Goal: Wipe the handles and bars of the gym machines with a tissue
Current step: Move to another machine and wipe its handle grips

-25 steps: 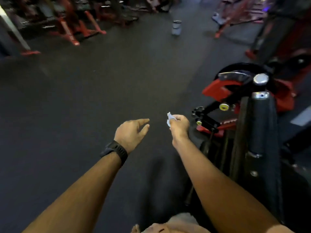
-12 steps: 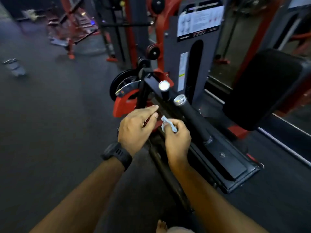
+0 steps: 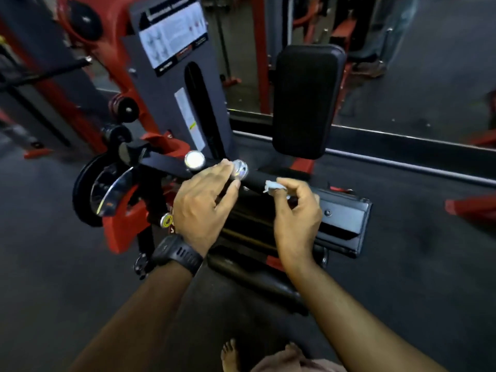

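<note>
A black handle bar (image 3: 255,181) with a chrome end cap (image 3: 239,169) juts out from a red and grey gym machine. My right hand (image 3: 295,210) pinches a small crumpled white tissue (image 3: 275,186) and holds it against the bar's top. My left hand (image 3: 204,202), a black watch on its wrist, lies with straight fingers at the bar's capped end, fingertips touching the cap. A second chrome-capped bar (image 3: 194,159) sits just left of it.
A black pad (image 3: 306,100) stands behind the bar at right. The machine's grey upright (image 3: 171,76) carries an instruction label. A black weight plate and chrome guard (image 3: 104,189) sit at left. A black footplate (image 3: 343,218) lies under my hands. My bare feet (image 3: 230,353) stand on dark floor.
The view swung from open floor onto the machine. Both hands moved up to the black bar; the right hand brought the tissue onto it and the left hand reached the capped end.
</note>
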